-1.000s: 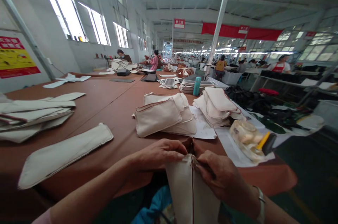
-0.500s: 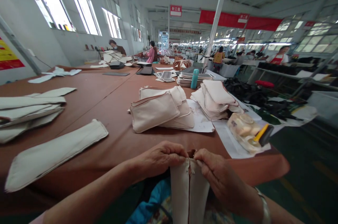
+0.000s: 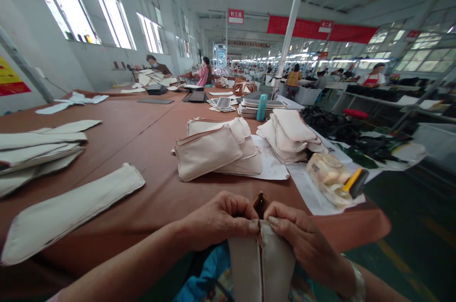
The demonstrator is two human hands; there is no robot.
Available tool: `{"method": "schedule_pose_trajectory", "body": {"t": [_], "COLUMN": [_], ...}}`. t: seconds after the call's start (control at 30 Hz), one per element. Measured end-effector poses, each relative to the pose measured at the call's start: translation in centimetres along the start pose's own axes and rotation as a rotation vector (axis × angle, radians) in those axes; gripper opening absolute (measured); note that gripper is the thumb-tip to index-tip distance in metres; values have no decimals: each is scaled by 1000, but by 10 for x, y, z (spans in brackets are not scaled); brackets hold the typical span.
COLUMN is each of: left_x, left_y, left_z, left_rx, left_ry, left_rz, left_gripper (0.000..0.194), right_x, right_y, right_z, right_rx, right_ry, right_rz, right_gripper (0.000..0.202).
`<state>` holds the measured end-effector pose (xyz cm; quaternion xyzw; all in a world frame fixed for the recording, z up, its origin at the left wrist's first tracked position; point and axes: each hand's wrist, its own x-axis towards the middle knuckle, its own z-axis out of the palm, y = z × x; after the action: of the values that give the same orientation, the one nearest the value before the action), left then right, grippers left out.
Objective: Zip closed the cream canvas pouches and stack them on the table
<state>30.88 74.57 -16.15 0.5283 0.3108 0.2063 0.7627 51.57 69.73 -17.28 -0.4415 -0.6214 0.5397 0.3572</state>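
Observation:
A cream fabric piece with a brown-edged slit down its middle hangs below the table's front edge. My left hand pinches its top edge just left of the slit, thumb on the near face. On the other side of the slit, my right hand grips the same edge between thumb and curled fingers. A small brown flap sticks up between the two hands. Beyond them, stacked cream pieces lie on the brown table.
More cream pieces lie at the left and right. A teal bottle stands behind the stacks. Near the right corner sit a plastic-wrapped bundle and a yellow-handled brush. People sit farther back.
The slit has spread slightly at the top, and more of the brown flap shows between my hands. The fabric's right half has swung outward to the right.

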Motion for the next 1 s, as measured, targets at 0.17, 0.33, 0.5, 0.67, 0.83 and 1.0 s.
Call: {"method": "schedule_pose_trajectory", "body": {"t": [0.17,0.33,0.5,0.67,0.83,1.0], "left_x": [2,3,3,6,6,-1], "left_y": [0,-1,0,0,-3,-4], "left_z": [4,5,2,1,3,5], "left_rx": [103,348,429,512,540,177], "left_ry": [33,84,78,119,124,82], "left_rz": [51,105,70,37,25,-47], "left_gripper": [29,20,25,25,15,19], "right_x": [3,10,9,8,7,-1], "right_y": [-9,-11,-9,-6,-1,3], "right_z": [2,5,6,8,11,10], "right_rx": [54,-76,-108,-40,-42,24], "right_ry": [-51,-29,35,88,107,3], "right_rz": [6,8,50,94,51,-154], "right_gripper": [40,26,14,10,2,8]}}
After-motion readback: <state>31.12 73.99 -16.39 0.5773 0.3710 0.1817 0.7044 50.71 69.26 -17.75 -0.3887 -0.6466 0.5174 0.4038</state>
